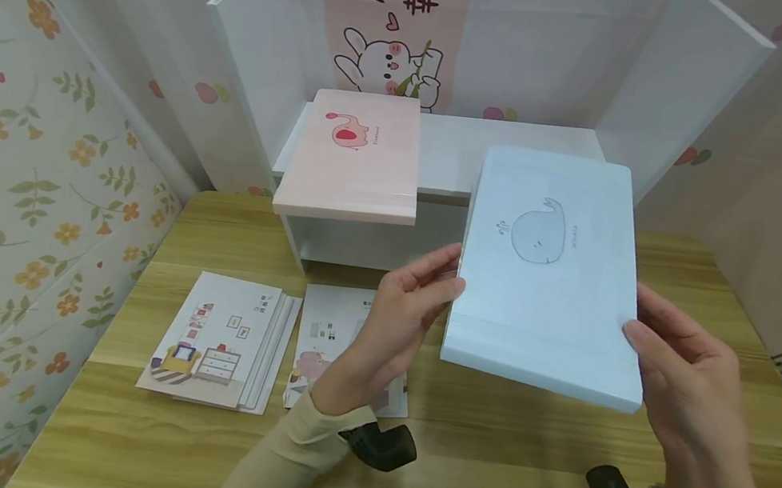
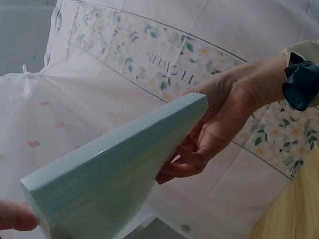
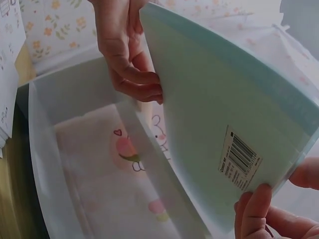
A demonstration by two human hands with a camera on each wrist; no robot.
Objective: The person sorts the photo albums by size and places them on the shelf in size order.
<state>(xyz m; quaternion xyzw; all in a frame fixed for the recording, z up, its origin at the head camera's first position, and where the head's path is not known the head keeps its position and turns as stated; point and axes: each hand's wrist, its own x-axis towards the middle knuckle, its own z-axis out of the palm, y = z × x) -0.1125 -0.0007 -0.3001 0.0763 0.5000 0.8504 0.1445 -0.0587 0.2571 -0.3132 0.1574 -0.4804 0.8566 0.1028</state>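
Both hands hold a light blue notebook [image 1: 543,310] with a whale drawing on its cover, tilted above the table in front of the shelf. My left hand [image 1: 389,324] pinches its left edge, thumb on the cover. On the opposite edge, my right hand [image 1: 694,383] grips it with the thumb on top and fingers beneath. The right wrist view shows a barcode label [image 3: 240,158] on the notebook's underside. A pink notebook [image 1: 362,180] with an elephant picture lies on the shelf's upper board, its front end jutting over the edge.
A white desk shelf [image 1: 512,135] with tall side panels stands at the back of the wooden table [image 1: 480,480]. At the left lie a stack of white booklets [image 1: 220,341] and another illustrated booklet [image 1: 311,339], partly behind my left hand. Floral curtains [image 1: 41,196] hang alongside.
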